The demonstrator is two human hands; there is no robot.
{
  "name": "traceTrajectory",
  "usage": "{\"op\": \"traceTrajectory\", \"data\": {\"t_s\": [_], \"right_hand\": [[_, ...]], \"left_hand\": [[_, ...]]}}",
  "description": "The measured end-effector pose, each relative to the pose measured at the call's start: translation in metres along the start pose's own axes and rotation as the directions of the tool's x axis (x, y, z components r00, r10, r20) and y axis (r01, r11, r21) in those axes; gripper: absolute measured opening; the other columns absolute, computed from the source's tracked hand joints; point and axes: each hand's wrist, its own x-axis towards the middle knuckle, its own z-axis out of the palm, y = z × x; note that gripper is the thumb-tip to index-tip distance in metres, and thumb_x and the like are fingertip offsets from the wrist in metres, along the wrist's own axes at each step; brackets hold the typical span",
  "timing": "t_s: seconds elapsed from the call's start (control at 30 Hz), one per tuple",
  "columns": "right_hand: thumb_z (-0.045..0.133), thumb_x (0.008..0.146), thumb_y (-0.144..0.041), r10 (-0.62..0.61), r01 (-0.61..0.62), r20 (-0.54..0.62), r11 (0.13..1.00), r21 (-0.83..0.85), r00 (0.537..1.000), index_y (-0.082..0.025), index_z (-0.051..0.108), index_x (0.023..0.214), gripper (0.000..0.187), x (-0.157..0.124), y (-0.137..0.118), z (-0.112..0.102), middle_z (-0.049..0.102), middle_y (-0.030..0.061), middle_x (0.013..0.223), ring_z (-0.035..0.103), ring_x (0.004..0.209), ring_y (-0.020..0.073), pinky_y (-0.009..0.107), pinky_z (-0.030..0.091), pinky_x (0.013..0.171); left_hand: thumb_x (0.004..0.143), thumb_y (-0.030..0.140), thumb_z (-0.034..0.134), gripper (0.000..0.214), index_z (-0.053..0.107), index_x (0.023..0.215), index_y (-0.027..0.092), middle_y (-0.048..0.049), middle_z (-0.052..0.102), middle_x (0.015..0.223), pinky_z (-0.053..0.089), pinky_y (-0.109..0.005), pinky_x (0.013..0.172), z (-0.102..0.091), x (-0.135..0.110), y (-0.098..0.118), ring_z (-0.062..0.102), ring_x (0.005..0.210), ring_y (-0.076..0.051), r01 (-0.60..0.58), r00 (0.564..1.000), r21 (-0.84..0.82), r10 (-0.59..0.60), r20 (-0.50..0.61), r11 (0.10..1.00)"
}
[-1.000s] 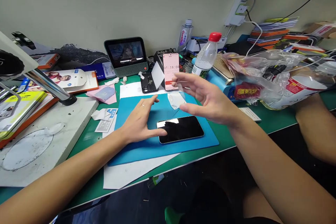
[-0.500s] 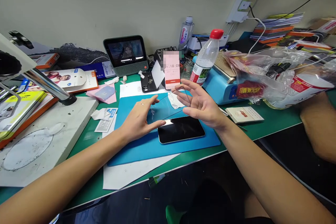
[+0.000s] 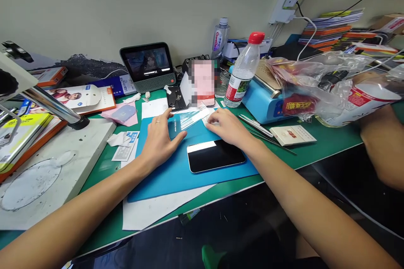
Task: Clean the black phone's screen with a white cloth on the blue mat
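Note:
A smartphone (image 3: 216, 156) with a dark screen lies face up on the blue mat (image 3: 176, 178). Behind it is a clear screen protector sheet (image 3: 188, 122) carrying white print, its left end beside my left hand (image 3: 161, 138). That hand is open, thumb and index finger apart, near the sheet's edge. My right hand (image 3: 227, 126) is above the phone's far edge, fingers curled in a pinch at a white tissue (image 3: 205, 120). Its fingertips also come close to the sheet's right end and are partly hidden.
Tweezers (image 3: 257, 125) and a white card box (image 3: 293, 134) lie to the right. A red-capped bottle (image 3: 243, 71) stands beside a blue scale (image 3: 263, 103). A smart display (image 3: 147, 67) stands at the back. On the left is a metal stand (image 3: 59, 107). Another person's arm (image 3: 383, 147) is at the right.
Both hands held a clear, black-edged sheet up over the phone; now they are lower and farther apart. My right hand has turned palm down and closed at the tissue. The tweezers are uncovered.

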Motion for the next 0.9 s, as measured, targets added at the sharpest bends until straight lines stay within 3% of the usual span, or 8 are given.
{"op": "traceTrajectory", "data": {"t_s": [0.2,0.33,0.47,0.57,0.63,0.77,0.8,0.9], "right_hand": [[0.06,0.091,-0.037,0.081,-0.078,-0.121,0.996,0.033,0.989,-0.019,0.069,0.087,0.021,-0.034,0.007,-0.031,0.074,0.0061,0.089,0.064,0.078,0.0217,0.035,0.05,0.073],[0.065,0.089,-0.042,0.154,-0.115,-0.259,0.98,0.162,0.953,-0.022,0.069,0.088,0.02,-0.077,0.016,-0.05,0.075,0.0045,0.091,0.069,0.085,0.0246,0.037,0.054,0.08],[0.065,0.092,-0.037,0.044,-0.021,-0.215,0.994,0.108,0.976,-0.025,0.065,0.085,0.014,-0.12,0.016,-0.05,0.076,0.0057,0.108,0.072,0.105,0.0271,0.039,0.055,0.095],[0.062,0.096,-0.033,-0.059,0.064,-0.135,0.997,0.034,0.989,-0.025,0.066,0.087,0.012,-0.143,0.01,-0.045,0.075,0.0077,0.122,0.072,0.113,0.0267,0.038,0.056,0.099],[0.062,0.098,-0.034,-0.127,0.127,-0.062,0.992,0.0,0.99,-0.025,0.071,0.096,0.013,-0.152,0.006,-0.043,0.074,0.0087,0.128,0.07,0.12,0.0274,0.04,0.057,0.103],[0.06,0.101,-0.039,-0.222,0.224,0.033,0.972,-0.078,0.975,-0.022,0.068,0.135,0.039,-0.155,0.003,-0.035,0.068,0.0109,0.141,0.06,0.136,0.0312,0.051,0.05,0.115],[0.059,0.101,-0.041,-0.24,0.244,0.048,0.965,-0.1,0.97,-0.022,0.063,0.143,0.047,-0.154,0.003,-0.032,0.064,0.0115,0.147,0.057,0.139,0.0323,0.054,0.047,0.117],[0.059,0.1,-0.047,-0.298,0.315,0.119,0.934,-0.166,0.947,-0.02,0.048,0.156,0.063,-0.146,0.002,-0.021,0.05,0.0136,0.158,0.046,0.147,0.0347,0.056,0.043,0.119]], "left_hand": [[0.094,0.046,0.064,0.07,0.035,0.153,0.02,-0.0165,0.061,0.138,0.041,-0.06,0.105,-0.003,0.001,0.003,0.053,0.127,-0.039,-0.036,0.997,0.061,0.032,0.075,0.997],[0.095,0.048,0.062,0.065,0.041,0.149,0.018,-0.017,0.061,0.138,0.039,-0.061,0.107,-0.002,0.001,0.002,0.052,0.128,-0.039,-0.083,0.985,0.069,0.072,0.154,0.994],[0.098,0.047,0.056,0.06,0.042,0.148,0.019,-0.0175,0.055,0.146,0.037,-0.061,0.111,-0.002,-0.001,0.003,0.048,0.135,-0.039,-0.106,0.985,0.065,0.096,0.142,0.992],[0.1,0.046,0.053,0.053,0.045,0.145,0.021,-0.0152,0.053,0.146,0.038,-0.058,0.112,-0.005,-0.003,0.006,0.048,0.135,-0.036,-0.183,0.976,-0.009,0.183,0.119,0.983],[0.1,0.047,0.053,0.053,0.044,0.146,0.022,-0.0143,0.054,0.144,0.041,-0.054,0.111,-0.01,-0.004,0.008,0.05,0.133,-0.034,-0.302,0.934,-0.106,0.317,0.164,0.947],[0.089,0.062,0.068,0.083,0.034,0.154,0.024,-0.0152,0.052,0.148,0.044,-0.051,0.11,-0.019,-0.004,0.012,0.052,0.131,-0.035,-0.507,0.72,-0.303,0.589,0.367,0.807],[0.085,0.065,0.072,0.092,0.03,0.156,0.025,-0.0159,0.051,0.15,0.043,-0.052,0.11,-0.02,-0.004,0.012,0.052,0.131,-0.036,-0.516,0.694,-0.316,0.605,0.392,0.796],[0.078,0.067,0.078,0.107,0.024,0.16,0.025,-0.0165,0.051,0.15,0.042,-0.053,0.11,-0.02,-0.003,0.012,0.052,0.13,-0.037,-0.493,0.718,-0.313,0.583,0.382,0.812]]}}
